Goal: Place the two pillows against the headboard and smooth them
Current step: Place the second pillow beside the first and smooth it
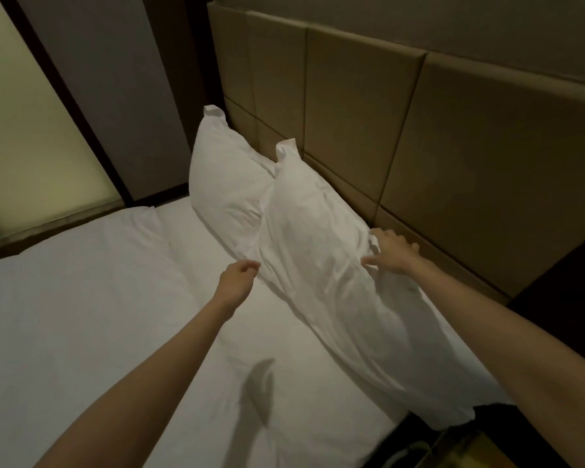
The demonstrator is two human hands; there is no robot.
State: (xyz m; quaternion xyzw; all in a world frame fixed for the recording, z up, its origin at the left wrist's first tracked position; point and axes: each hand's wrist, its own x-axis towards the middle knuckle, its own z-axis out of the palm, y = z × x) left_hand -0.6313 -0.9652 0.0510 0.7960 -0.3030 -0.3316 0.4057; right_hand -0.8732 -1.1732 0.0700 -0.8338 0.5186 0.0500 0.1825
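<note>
Two pillows: both lean on the tan padded headboard (453,136); the near pillow (325,244) overlaps the far pillow (223,184).
Your right hand (390,253): fingers spread, resting flat on the near pillow's upper edge, close to the headboard.
Your left hand (238,276): fingers loosely curled at that pillow's lower corner; you can't tell if it pinches the fabric.
Around you: white sheet (250,332), folded duvet (81,298) to the left, frosted panel (21,130) beyond.

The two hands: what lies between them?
In the head view, the near pillow's wrinkled middle lies between left hand and right hand.
</note>
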